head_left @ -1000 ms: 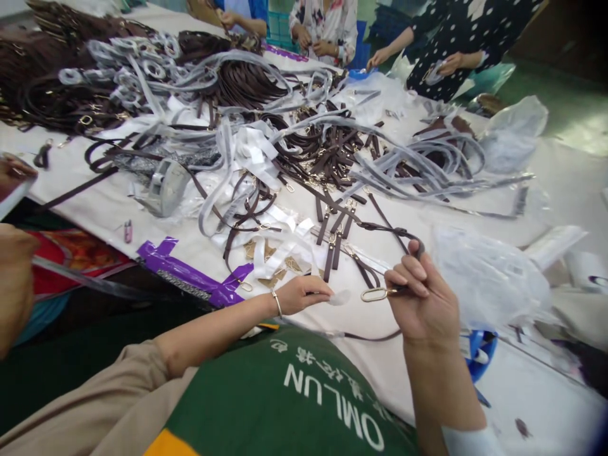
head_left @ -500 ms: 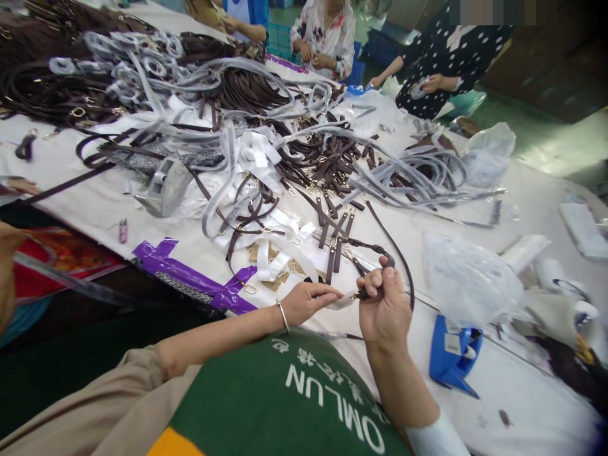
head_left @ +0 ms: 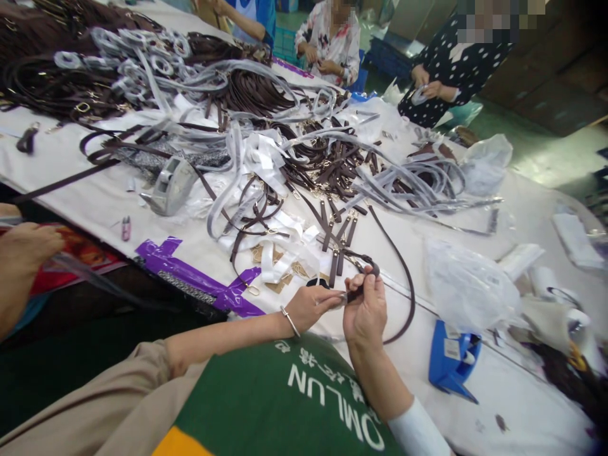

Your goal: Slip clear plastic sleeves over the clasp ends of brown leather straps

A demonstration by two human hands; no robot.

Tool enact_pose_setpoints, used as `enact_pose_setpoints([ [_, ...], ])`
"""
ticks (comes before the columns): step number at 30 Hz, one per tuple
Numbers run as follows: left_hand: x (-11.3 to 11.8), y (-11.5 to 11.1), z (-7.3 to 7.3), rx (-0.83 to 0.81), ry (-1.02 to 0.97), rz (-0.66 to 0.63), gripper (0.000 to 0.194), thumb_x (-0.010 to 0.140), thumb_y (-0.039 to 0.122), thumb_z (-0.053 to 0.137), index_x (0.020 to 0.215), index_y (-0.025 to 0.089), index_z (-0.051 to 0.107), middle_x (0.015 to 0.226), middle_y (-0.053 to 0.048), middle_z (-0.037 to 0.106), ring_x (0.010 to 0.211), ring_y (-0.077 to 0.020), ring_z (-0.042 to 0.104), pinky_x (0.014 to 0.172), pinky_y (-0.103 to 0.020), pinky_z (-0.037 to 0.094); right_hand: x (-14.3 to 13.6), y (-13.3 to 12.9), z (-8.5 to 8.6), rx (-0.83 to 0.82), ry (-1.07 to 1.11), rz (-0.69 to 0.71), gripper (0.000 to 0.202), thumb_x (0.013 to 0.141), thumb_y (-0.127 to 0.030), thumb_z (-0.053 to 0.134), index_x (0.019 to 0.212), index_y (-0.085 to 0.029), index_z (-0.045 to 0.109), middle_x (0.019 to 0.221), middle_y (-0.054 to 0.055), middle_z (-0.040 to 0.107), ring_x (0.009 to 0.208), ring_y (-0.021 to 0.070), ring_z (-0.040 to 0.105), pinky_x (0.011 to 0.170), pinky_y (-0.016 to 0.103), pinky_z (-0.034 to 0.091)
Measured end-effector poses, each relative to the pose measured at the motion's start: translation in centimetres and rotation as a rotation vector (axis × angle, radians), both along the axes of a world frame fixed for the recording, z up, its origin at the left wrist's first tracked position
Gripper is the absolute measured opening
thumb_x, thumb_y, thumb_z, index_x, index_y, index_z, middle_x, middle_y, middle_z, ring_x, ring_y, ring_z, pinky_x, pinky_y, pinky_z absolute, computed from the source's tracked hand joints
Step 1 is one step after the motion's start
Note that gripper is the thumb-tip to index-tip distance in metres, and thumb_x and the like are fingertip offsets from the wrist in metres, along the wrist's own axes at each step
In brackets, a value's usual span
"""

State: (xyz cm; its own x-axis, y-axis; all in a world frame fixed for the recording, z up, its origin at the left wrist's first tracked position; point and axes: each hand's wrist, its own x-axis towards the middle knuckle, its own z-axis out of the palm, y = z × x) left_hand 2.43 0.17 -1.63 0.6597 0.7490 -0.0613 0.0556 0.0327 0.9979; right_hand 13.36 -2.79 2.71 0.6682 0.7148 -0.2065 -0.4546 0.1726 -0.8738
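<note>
My left hand, with a bangle on its wrist, pinches a small whitish piece beside the fingers of my right hand. My right hand is closed on a dark brown strap, whose loose length curves down to the right over the table. Both hands nearly touch above the table's front edge. Short brown straps with gold clasps lie just beyond them. White ribbon and brown card pieces are left of these. The exact end of the strap between my fingers is too small to make out.
Brown straps and grey-wrapped straps are heaped across the table. A grey tape dispenser stands left, a blue one right, near a clear plastic bag. Other people are around the table; a person's hand is at far left.
My right hand has moved left and slightly down, closer to my left hand, drawing the strap along. The far-left person's hand has come further into view.
</note>
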Motion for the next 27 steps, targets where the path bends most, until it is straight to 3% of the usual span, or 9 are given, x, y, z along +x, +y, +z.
enact_pose_setpoints([
  [2,0.0,0.1,-0.2,0.029,0.009,0.007,0.029,0.083,0.034,0.059,0.105,0.018,0.07,0.094,-0.005,0.07,0.083,-0.0162,0.062,0.081,-0.025,0.047,0.1,0.1,-0.1,0.001,0.004,0.029,0.017,0.08,-0.034,0.062,0.093,-0.024,0.057,0.07,-0.006,0.055,0.066,0.0069,0.054,0.075,0.023,0.046],
  [6,-0.3,0.4,-0.7,-0.188,0.01,0.029,0.032,0.081,0.037,0.06,0.101,0.014,0.071,0.083,-0.005,0.071,0.074,-0.0153,0.062,0.07,-0.023,0.048,0.4,-0.1,-0.4,-0.009,0.017,0.121,0.016,0.078,-0.03,0.064,0.092,-0.023,0.06,0.093,0.0,0.066,0.093,0.0104,0.06,0.09,0.028,0.043],
  [12,-0.9,0.7,-0.8,-0.333,-0.042,0.012,0.038,0.079,0.041,0.062,0.102,0.012,0.07,0.086,-0.006,0.07,0.074,-0.015,0.061,0.067,-0.022,0.045,0.1,-0.3,-1.5,-0.063,0.045,0.125,0.02,0.077,-0.03,0.065,0.095,-0.024,0.063,0.115,0.001,0.063,0.111,0.0136,0.054,0.096,0.031,0.041],
  [16,-0.4,0.7,-0.5,-0.336,-0.056,0.075,0.037,0.079,0.041,0.062,0.1,0.012,0.07,0.09,-0.005,0.069,0.076,-0.015,0.06,0.068,-0.022,0.045,-0.6,-0.5,-2.3,-0.11,0.073,0.17,0.024,0.077,-0.032,0.065,0.1,-0.024,0.063,0.117,0.002,0.062,0.108,0.0136,0.056,0.093,0.031,0.043],
  [20,-0.6,1.1,-0.3,-0.284,-0.049,0.12,0.036,0.081,0.042,0.06,0.095,0.011,0.071,0.088,-0.006,0.069,0.078,-0.015,0.059,0.07,-0.021,0.044,-0.7,-1.2,-2.7,-0.11,0.166,0.305,0.026,0.077,-0.03,0.066,0.101,-0.022,0.063,0.115,0.003,0.064,0.111,0.014,0.055,0.098,0.03,0.04],
  [24,-2.8,1.6,-0.1,-0.159,0.039,0.005,0.032,0.082,0.039,0.059,0.092,0.012,0.072,0.081,-0.003,0.068,0.073,-0.0128,0.058,0.065,-0.018,0.042,0.0,-1.6,-3.1,-0.15,0.46,0.498,0.034,0.081,-0.043,0.059,0.105,-0.019,0.062,0.099,0.005,0.07,0.098,0.015,0.062,0.092,0.032,0.046],
  [27,-5.2,1.9,0.0,-0.107,0.092,-0.129,0.031,0.081,0.038,0.059,0.088,0.012,0.073,0.076,-0.003,0.068,0.068,-0.0117,0.057,0.062,-0.018,0.041,0.3,-1.2,-3.6,-0.187,0.63,0.536,0.034,0.083,-0.045,0.057,0.103,-0.018,0.063,0.082,0.001,0.071,0.089,0.0131,0.065,0.09,0.029,0.048],
])
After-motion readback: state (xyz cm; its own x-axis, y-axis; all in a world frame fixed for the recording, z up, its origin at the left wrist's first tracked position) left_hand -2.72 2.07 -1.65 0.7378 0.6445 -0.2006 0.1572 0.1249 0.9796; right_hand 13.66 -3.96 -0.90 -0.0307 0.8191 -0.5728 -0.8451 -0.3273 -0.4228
